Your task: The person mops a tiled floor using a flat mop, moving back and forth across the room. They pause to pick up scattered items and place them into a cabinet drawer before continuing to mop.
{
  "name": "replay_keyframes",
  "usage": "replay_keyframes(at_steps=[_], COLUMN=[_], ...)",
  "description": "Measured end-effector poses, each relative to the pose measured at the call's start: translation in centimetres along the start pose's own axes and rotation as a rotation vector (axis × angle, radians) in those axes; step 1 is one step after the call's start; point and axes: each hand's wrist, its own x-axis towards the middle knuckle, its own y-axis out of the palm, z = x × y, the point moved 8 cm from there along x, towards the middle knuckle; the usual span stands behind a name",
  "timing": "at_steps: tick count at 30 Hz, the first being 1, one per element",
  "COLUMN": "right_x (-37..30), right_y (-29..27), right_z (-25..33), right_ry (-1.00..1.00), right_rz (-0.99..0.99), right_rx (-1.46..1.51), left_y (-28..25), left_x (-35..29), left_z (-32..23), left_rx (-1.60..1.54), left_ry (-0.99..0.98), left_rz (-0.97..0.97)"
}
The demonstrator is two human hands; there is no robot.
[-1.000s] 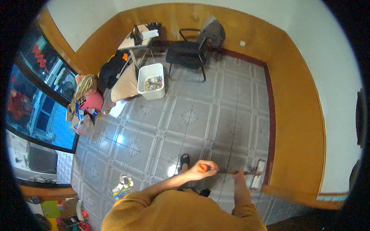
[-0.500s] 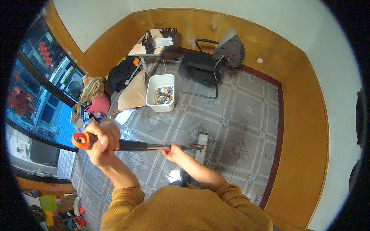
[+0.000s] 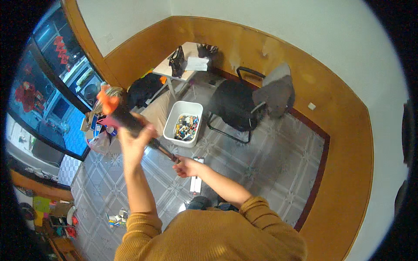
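Observation:
A flat mop with a black pole (image 3: pixel 163 149) and orange-tipped end slants across in front of me. My left hand (image 3: pixel 136 140) is closed round its thick dark grip near the orange end, slightly blurred. Lower on the pole, my right hand (image 3: pixel 187 167) has its fingers wrapped about the shaft. The long white mop head (image 3: pixel 196 186) lies on the floor just past my right hand, close to my feet; the hand and forearm cover part of it.
A white bin (image 3: pixel 168 130) full of small mixed pieces stands ahead, before a small table (image 3: pixel 160 68). A black chair (image 3: pixel 233 104) with grey clothing sits right of it. A heap of small litter (image 3: pixel 118 218) lies on the tiles (image 3: pixel 261 174) at left. Bags (image 3: pixel 99 142) rest by the glass door.
The mop head has swung left and nearer my feet. The orange end has gone up and forward with my left hand; my right hand has shifted slightly left. The view has turned.

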Motion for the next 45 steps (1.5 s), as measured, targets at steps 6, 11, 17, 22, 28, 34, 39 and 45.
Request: replay_keyframes(at_steps=[6,11,17,22,28,34,39,45], right_x=[-9.1,-12.3,-12.5,-11.2,-2.8,10.3,22.3,32.8], right_y=[-15.7,-24.0,-32.1,-38.5,-43.8,-41.5,-37.8,-36.6], right_z=[20.2,34.1,43.8,48.2,60.6,71.4,73.5,77.1], right_ry=[-0.220,-0.399,-0.267,-0.052,-0.083,-0.176,-0.205,-0.554], right_rz=[-0.777,-1.022,-1.187,-1.067,-1.119,-0.839,-0.554,-0.512], right_rx=[-0.927,-1.082,-1.406,-1.234,-1.502,-0.803,-0.003,0.304], left_y=[4.1,3.7,8.9,16.3,17.6,16.5,13.8,10.7], left_x=[2.7,7.1,18.3,25.6,29.8,30.8,30.9,35.8], left_z=[14.5,21.4,29.7,36.6,42.0,44.0,45.0,50.4], left_rx=[-0.184,-0.126,-0.012,0.070,0.154,0.110,0.121,0.057], left_ry=[-0.254,-0.383,-0.419,-0.556,-0.589,-0.547,-0.619,-0.643], left_rz=[-0.061,-0.170,-0.188,-0.060,-0.202,-0.386,-0.528,-0.460])
